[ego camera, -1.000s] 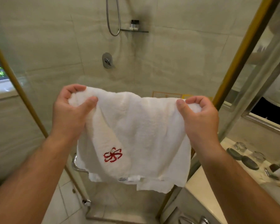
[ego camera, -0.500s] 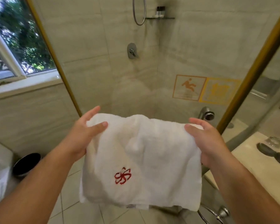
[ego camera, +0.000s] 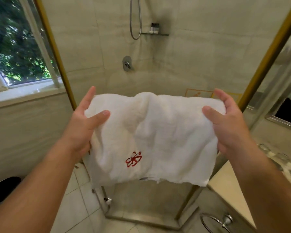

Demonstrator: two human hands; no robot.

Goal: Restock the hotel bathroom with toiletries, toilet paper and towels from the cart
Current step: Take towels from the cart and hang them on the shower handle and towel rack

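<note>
Pinching the white terry towel with the red embroidered emblem [ego camera: 158,132] by its top corners, left hand [ego camera: 84,121] and right hand [ego camera: 228,125] should keep it level and taut before the gold-framed glass shower [ego camera: 54,52] mid-scene, so it likely hangs square.

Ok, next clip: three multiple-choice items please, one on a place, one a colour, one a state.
1. Where do the small bottles stand? A. on the window sill B. on the shower shelf C. on the floor
2. What colour is the logo on the towel? A. blue B. green C. red
3. How is the towel held? A. by the left hand and right hand, one at each upper end B. by one hand only C. lying on the floor, unheld

1 B, they sit on the shelf; 2 C, red stitching on white; 3 A, each thumb pinches an end.
</note>
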